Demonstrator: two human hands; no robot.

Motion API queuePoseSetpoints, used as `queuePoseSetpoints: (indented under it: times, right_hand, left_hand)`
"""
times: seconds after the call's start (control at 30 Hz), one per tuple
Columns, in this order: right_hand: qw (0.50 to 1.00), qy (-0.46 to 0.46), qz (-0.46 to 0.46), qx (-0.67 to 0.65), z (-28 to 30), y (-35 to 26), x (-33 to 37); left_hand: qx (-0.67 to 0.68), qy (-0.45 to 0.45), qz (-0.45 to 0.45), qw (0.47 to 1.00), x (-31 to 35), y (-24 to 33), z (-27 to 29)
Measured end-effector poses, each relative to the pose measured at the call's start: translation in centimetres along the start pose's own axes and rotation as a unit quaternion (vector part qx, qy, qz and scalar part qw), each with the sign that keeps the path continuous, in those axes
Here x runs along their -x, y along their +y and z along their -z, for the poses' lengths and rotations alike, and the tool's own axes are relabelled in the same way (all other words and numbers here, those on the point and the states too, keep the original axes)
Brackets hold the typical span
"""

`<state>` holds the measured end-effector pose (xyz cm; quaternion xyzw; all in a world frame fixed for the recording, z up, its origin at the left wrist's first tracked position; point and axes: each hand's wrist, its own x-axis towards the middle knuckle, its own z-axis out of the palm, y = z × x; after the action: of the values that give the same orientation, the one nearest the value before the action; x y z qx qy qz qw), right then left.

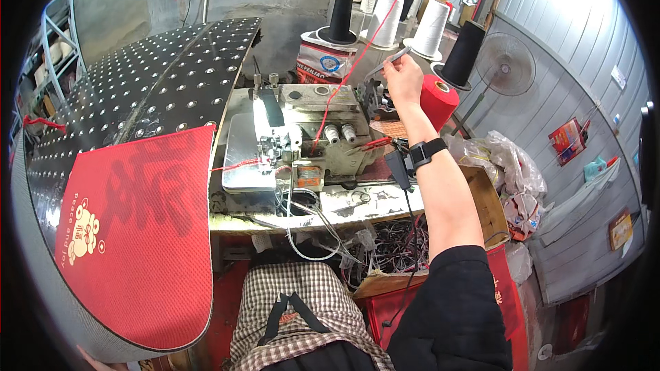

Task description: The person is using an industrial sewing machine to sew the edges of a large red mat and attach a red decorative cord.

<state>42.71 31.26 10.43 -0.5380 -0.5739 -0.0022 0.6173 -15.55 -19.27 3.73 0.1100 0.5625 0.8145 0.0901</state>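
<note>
My right hand (404,79) is raised behind the sewing machine, closed on slim grey metal tweezers (385,66). Below it stands the overlock sewing machine (323,106), its lamp lit over the needle area. From the needle, red thread (237,165) runs left to a red mat (148,233) with a dark printed character and a gold cartoon figure. This mat lies partly on the table and hangs over the front, its grey underside curling at the left. At its lower edge only a bit of my left hand (96,361) shows; its grip is hidden.
Right of the machine stands a red thread cone (438,99); white cones (431,27) and black cones (462,55) are behind. The black studded table (158,75) spreads left. Below the machine, a cardboard box (485,199) holds thread scraps. A fan (505,67) stands right.
</note>
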Motion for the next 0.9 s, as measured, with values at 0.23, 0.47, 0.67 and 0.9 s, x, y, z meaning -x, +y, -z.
queuePoseSetpoints:
  times: [0.23,0.47,0.67,0.9]
  right_hand:
    - [0.973,-0.05,0.025,0.226,-1.1,-3.0,0.2]
    - [0.954,0.022,0.066,0.292,-0.8,-4.3,-0.5]
    - [0.973,0.016,0.047,0.227,-0.7,-4.0,-0.8]
    - [0.959,-0.014,0.055,0.278,-1.6,-4.0,0.0]
  left_hand:
    - [-0.013,-0.001,-0.021,1.0,0.2,-0.4,-0.1]
    - [-0.036,0.026,-0.033,0.998,1.4,0.3,-1.9]
    - [-0.076,-0.057,-0.101,0.99,0.3,-1.7,1.9]
    - [-0.141,-0.135,-0.248,0.949,-2.6,-4.4,7.1]
